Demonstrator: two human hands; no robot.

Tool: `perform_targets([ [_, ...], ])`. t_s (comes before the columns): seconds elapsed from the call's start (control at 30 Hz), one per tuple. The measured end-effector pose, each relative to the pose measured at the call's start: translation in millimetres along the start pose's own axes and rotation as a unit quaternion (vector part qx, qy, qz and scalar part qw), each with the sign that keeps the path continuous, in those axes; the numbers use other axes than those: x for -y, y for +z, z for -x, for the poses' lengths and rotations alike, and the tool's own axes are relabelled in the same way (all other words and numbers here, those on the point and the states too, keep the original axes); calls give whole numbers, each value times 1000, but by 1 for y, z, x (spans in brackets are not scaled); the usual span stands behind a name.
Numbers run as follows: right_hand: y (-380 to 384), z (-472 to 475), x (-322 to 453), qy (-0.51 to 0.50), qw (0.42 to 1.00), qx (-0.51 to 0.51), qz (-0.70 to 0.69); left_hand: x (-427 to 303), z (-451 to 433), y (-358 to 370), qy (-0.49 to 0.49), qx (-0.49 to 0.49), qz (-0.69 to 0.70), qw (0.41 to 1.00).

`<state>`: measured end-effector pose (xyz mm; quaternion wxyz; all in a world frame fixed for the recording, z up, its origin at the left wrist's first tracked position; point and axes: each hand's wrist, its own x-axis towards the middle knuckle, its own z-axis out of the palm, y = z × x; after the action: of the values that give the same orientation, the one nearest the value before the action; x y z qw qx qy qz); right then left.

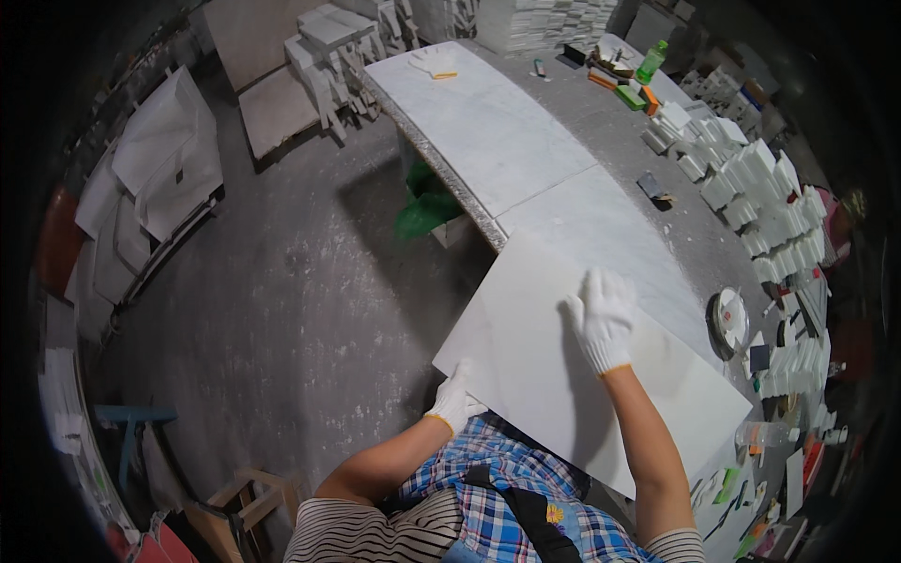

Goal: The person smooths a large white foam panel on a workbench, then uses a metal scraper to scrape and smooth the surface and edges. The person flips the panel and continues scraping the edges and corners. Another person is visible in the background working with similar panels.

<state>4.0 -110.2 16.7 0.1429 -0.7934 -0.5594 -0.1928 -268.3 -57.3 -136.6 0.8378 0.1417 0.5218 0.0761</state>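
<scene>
A white rectangular slab [524, 331], apparently stone, lies askew across the near part of the worktable, and its left corner juts past the table edge. At the slab's near left edge, my left hand [452, 400] in a white knit glove grips it, with some fingers hidden beneath. My right hand [605, 313], gloved the same way, is spread palm down over the slab's upper face, thumb apart from the fingers. Whether the right palm presses on the surface cannot be told. Under and beyond the slab stretches the pale marble-look tabletop [486, 134], crossed by a seam.
A loose white glove [433, 65] lies at the table's far end. Along the right stand stacked white tile pieces [746, 190], a round metal dish [728, 320], a clear plastic bottle [767, 434] and a green bottle [652, 62]. Large slabs [165, 155] lean at left; a wooden stool [257, 500] stands below.
</scene>
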Motion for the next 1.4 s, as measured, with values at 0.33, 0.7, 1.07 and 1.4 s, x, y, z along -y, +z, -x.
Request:
perform_targets([
  [0.33, 64, -80, 47, -29, 996, 4, -89, 3, -6, 0, -25, -25, 0, 999],
  [0.7, -58, 69, -75, 85, 996, 23, -7, 8, -10, 8, 5, 39, 43, 998],
  [1.07, -183, 204, -178, 118, 978, -4, 175, 11, -12, 2, 51, 88, -2, 995],
  [1.4, -186, 205, -199, 210, 967, 15, 147, 47, 0, 11, -77, 110, -22, 991],
])
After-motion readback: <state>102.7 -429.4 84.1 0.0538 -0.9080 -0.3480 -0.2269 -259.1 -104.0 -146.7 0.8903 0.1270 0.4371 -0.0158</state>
